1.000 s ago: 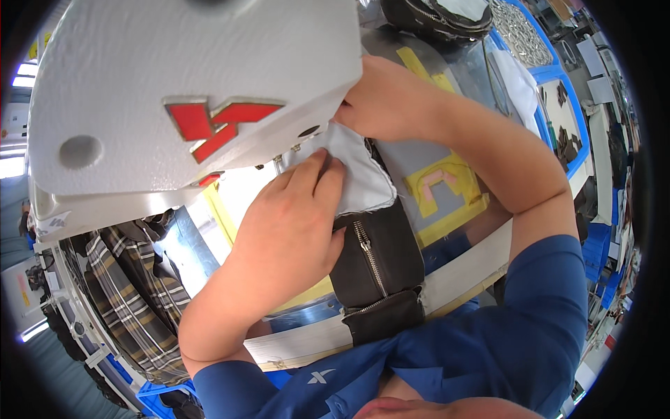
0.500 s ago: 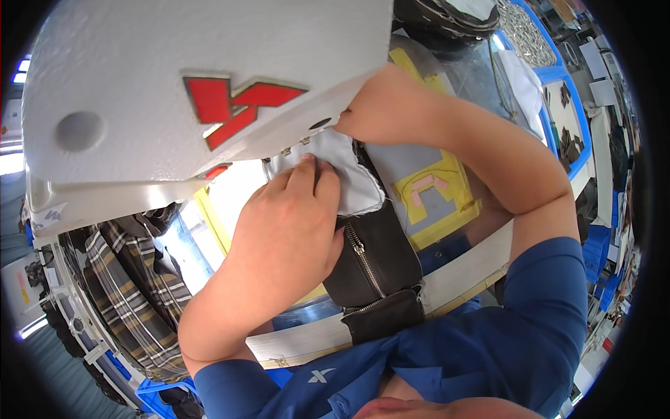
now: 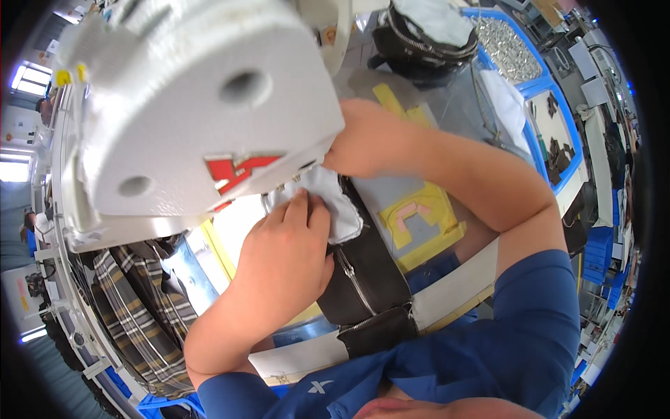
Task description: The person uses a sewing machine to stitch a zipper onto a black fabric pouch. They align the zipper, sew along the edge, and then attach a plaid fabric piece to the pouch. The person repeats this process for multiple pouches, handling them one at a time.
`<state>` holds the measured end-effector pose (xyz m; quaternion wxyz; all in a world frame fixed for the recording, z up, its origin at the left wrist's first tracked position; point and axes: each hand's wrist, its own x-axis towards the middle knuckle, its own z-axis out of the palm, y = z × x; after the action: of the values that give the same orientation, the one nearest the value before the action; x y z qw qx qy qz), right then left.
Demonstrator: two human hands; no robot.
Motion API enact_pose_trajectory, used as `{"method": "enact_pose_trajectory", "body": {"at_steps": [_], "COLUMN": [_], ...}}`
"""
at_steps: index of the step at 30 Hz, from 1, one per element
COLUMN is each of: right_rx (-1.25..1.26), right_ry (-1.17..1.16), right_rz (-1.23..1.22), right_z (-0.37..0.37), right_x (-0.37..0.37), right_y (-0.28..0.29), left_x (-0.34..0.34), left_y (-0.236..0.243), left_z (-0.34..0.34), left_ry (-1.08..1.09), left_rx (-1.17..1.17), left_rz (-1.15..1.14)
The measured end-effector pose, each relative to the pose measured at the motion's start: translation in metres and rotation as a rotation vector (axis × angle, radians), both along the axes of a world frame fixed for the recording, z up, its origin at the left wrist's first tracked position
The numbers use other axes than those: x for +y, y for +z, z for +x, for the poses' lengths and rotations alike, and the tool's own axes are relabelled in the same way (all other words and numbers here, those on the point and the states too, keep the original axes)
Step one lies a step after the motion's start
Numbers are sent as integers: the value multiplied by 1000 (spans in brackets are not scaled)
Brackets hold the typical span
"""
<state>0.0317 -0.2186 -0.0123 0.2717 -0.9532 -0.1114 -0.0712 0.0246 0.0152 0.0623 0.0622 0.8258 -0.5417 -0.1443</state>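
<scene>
My left hand (image 3: 287, 241) lies palm down with fingers stretched out on a white lining fabric (image 3: 343, 216) with a frayed edge. Beneath that fabric runs a black fabric piece (image 3: 384, 269) with a metal zipper (image 3: 358, 285); a second zippered black part (image 3: 378, 330) hangs at its near end, against my body. The white head of a sewing machine (image 3: 181, 119), with a red emblem, covers the far end of the work. My right hand (image 3: 366, 136) is at the right side of the machine head, its fingers hidden behind it.
Yellow tape (image 3: 433, 244) marks the table right of the work. A black zippered bag (image 3: 422, 52) with white lining stands at the back. Blue trays (image 3: 534, 87) at the far right hold metal pieces and small dark parts. Plaid fabric (image 3: 139, 314) hangs at the left.
The whole view has shifted, so more of the machine's top shows and the work sits lower in the picture. Both hands keep about the same places on the work and beside the machine.
</scene>
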Motion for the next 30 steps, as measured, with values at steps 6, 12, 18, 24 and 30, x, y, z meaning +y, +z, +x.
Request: {"method": "enact_pose_trajectory", "body": {"at_steps": [6, 12, 18, 24, 30], "right_rx": [109, 127, 149, 193, 195], "right_ry": [-13, -12, -39, -6, -31], "right_rz": [-9, -12, -38, -87, -85], "right_z": [-1, 1, 2, 5, 1], "right_x": [1, 10, 3, -9, -22], "right_y": [13, 9, 11, 11, 9], "left_x": [0, 4, 2, 2, 1], "left_y": [-3, 1, 2, 0, 3], "left_z": [-1, -3, -3, -3, -5], "left_ry": [-7, -14, -37, -61, -78], "left_rx": [-26, -47, -55, -7, 42], "left_rz": [-18, 47, 15, -54, -98]}}
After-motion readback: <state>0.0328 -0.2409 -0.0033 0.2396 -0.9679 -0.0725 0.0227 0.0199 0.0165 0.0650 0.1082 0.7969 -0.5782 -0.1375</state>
